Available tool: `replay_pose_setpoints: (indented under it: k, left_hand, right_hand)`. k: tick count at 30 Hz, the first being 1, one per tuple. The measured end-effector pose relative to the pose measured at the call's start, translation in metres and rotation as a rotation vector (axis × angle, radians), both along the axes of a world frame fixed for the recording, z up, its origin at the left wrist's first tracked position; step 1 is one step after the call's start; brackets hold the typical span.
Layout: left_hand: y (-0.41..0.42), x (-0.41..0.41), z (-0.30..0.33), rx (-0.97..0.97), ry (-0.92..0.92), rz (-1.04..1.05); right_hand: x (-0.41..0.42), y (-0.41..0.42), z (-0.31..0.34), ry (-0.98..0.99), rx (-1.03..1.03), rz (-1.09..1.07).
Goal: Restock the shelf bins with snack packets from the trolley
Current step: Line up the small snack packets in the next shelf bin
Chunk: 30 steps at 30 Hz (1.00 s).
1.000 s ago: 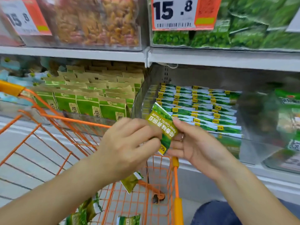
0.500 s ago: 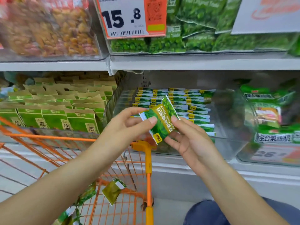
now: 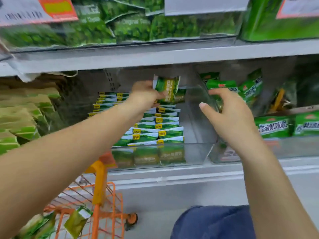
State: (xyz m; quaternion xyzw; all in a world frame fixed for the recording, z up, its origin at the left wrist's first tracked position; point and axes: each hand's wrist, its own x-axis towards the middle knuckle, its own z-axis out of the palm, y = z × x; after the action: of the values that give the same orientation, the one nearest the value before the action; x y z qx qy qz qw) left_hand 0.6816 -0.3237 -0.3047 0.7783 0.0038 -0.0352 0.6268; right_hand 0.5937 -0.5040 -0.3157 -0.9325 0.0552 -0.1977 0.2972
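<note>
**shelfstacker_99:** So the left hand (image 3: pixel 145 94) is reaching deep into the clear bin (image 3: pixel 198 153), pinching a green snack packet (image 3: pixel 166 89) by its edge. The packet hangs in the air over the back of the rows of packets (image 3: pixel 151 128), around 12 o'clock from the bin's front wall. Right hand (image 3: pixel 229 116) is at about 3 o'clock of it, fingers loosely spread, holding nothing, hovering by the clear divider (image 3: pixel 205 99).

**aisle7_lurker:** What's the risk though?

**shelfstacker_99:** Main one imo: the packet is tilted and only held at one side. Let it go from up there and it probably lands flat across the standing rows instead of slotting in upright. Could also knock the back ones over.

**aisle7_lurker:** And the empty strip on the right side of the bin?

**shelfstacker_99:** Yeah, it might slide in there sideways. Also the trolley (image 3: pixel 101 190) at 7 o'clock has more packets (image 3: pixel 77 219) poking through the wire, which look ready to drop out.
</note>
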Motion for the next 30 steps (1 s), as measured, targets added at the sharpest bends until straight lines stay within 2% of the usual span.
replay_pose_setpoints:
  k: [2, 4, 7, 10, 14, 19, 23, 26, 28, 30]
  left_hand:
    - [-0.008, 0.031, -0.005, 0.088, -0.02, 0.051]
    - [-0.017, 0.055, -0.011, 0.217, -0.029, 0.015]
    - [-0.034, 0.074, -0.02, 0.493, -0.049, 0.016]
    - [-0.043, 0.09, -0.034, 0.593, -0.151, 0.006]
    - [-0.045, 0.098, -0.049, 0.866, -0.3, -0.077]
    - [-0.055, 0.112, -0.049, 1.111, -0.477, -0.219]
    - [-0.068, 0.117, -0.048, 1.371, -0.564, -0.253]
    - [-0.073, 0.121, -0.049, 1.391, -0.45, -0.256]
    - [-0.073, 0.123, -0.046, 1.314, -0.359, -0.247]
    - [-0.068, 0.121, -0.042, 1.199, -0.35, -0.24]
  right_hand:
    - [0.006, 0.003, -0.001, -0.01, -0.014, 0.031]
    - [0.013, 0.004, 0.0, 0.022, -0.036, 0.047]
    - [0.018, 0.003, 0.002, 0.048, -0.029, 0.062]
    - [0.02, 0.001, 0.003, 0.064, 0.009, 0.084]
    - [0.02, -0.002, 0.004, 0.07, 0.048, 0.103]
    - [0.02, 0.002, 0.001, 0.06, -0.04, 0.093]
    - [0.02, 0.002, 0.002, 0.065, -0.058, 0.086]
    - [0.02, 0.005, 0.004, 0.075, -0.085, 0.085]
    - [0.019, 0.009, 0.004, 0.074, -0.104, 0.087]
    - [0.017, 0.012, 0.003, 0.055, -0.128, 0.071]
